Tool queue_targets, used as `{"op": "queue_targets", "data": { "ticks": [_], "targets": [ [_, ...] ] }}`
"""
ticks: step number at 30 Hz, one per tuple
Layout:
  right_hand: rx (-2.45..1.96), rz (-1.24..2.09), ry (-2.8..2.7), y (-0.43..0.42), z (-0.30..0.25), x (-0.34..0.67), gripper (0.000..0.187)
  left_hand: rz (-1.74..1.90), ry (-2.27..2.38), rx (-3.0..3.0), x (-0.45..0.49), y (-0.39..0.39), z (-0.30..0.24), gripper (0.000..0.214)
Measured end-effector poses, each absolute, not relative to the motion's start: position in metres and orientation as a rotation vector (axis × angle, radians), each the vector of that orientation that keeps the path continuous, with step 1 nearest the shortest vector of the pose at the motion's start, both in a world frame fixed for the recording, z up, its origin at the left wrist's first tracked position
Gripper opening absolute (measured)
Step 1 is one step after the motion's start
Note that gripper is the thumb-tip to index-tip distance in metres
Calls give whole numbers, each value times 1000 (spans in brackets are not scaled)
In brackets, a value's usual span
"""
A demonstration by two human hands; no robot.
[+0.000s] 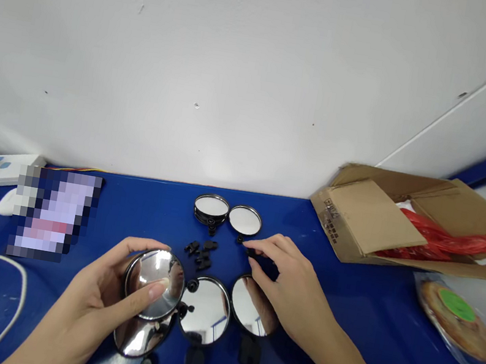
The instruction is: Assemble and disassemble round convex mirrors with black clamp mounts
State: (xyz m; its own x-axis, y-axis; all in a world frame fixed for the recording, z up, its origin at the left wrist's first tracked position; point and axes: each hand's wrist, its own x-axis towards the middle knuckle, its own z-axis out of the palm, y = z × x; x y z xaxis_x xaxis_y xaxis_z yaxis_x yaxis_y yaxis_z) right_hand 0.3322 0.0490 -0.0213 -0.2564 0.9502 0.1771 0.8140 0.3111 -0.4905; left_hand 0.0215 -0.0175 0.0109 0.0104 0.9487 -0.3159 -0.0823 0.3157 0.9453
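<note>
1. White plastic cable (21, 294), cut off at the left edge, curves near a pixelated rectangular object (53, 215), hard to make out.
2. Left hand (96, 294) holds a round, black-rimmed mirror (156, 270) above the blue table (136, 204), partly covering another round mirror (139, 340).
3. Right hand (293, 287), its grip narrow, meets a small black plastic piece (252, 252), mostly hidden; whether it is held, I cannot tell.
4. Brown cardboard box (362, 217) partly hides a red plastic bag (448, 238).
</note>
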Motion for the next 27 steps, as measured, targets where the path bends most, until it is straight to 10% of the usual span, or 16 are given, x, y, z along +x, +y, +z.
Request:
{"op": "queue_targets", "data": {
  "ticks": [27],
  "targets": [
    [-986,1214,-1825,6,-3,300,15,1130,1281,1779,10,-33,2,22]
  ]
}}
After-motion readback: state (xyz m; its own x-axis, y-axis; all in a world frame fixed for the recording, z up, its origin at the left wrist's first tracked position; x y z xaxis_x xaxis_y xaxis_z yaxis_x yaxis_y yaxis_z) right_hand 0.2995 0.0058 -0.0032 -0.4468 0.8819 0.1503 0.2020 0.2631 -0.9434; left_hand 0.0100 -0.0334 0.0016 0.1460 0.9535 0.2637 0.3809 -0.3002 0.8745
